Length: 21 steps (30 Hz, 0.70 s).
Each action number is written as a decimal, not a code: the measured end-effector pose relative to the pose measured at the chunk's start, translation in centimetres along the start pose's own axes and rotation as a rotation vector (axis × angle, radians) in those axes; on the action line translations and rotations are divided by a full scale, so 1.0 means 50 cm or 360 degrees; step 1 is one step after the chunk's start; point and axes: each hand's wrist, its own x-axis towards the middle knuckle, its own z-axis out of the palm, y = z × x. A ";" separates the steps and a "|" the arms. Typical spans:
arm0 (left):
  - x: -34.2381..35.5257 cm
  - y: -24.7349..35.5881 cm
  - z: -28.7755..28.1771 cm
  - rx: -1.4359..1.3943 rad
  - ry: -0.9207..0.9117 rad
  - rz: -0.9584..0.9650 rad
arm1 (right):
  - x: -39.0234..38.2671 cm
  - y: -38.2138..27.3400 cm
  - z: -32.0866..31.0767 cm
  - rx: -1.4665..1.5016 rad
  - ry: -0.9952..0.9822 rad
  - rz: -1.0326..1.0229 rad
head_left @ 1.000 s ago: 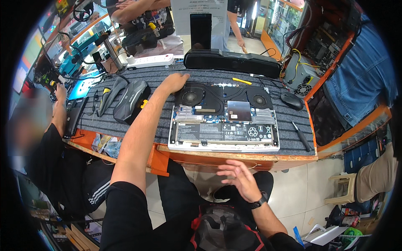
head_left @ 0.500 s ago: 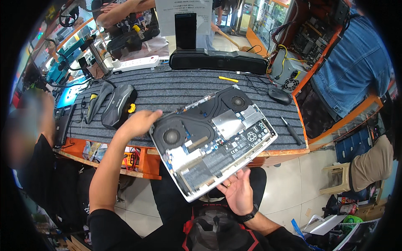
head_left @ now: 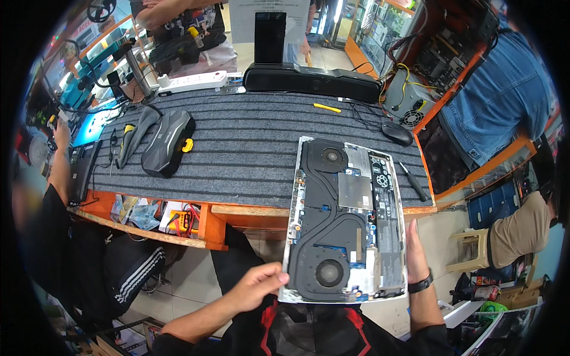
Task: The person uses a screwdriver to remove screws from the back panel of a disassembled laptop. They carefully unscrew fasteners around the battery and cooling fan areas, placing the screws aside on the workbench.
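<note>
An open-backed laptop [head_left: 356, 219], with two fans, a silver plate and a battery showing, is held at the front of the mat, turned lengthwise away from me. My left hand [head_left: 267, 279] grips its lower left corner, thumb on the edge and fingers curled beneath. My right hand [head_left: 419, 255] holds the lower right edge, its fingers partly hidden under the laptop. A black-handled tool [head_left: 412, 181] lies right of the laptop. A grey-black tool or case [head_left: 166, 145] with a yellow part and a grey hot-air gun [head_left: 130, 142] lie on the left.
The grey striped mat [head_left: 237, 142] carries a mouse [head_left: 396, 134] and yellow pick [head_left: 326, 108]. Behind are a speaker [head_left: 312, 83], power strip [head_left: 190, 82] and open computer case [head_left: 445, 59]. An open drawer [head_left: 208, 226] holds a yellow meter. People are at left [head_left: 59, 213] and right [head_left: 504, 101].
The laptop has been lifted and turned about a quarter turn, shifting right and toward me. My left hand came down to its near left corner; my right hand moved onto the right edge.
</note>
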 end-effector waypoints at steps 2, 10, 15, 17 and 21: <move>0.000 -0.045 0.018 -0.0140 -0.0097 0.0057 | 0.033 -0.026 -0.016 -0.0202 -0.0022 0.0007; 0.065 -0.068 0.069 -0.0084 -0.0525 0.0039 | 0.275 -0.196 0.040 -0.1152 -0.0396 0.0459; 0.180 -0.082 0.124 0.0159 -0.0408 0.0300 | 0.430 -0.264 0.144 -0.2021 -0.0503 0.0411; 0.229 -0.078 0.131 0.0158 -0.0310 0.0332 | 0.478 -0.246 0.207 -0.2123 -0.0522 0.0269; 0.306 -0.063 0.152 -0.0105 -0.0228 0.0219 | 0.553 -0.251 0.270 -0.2451 -0.0493 0.0033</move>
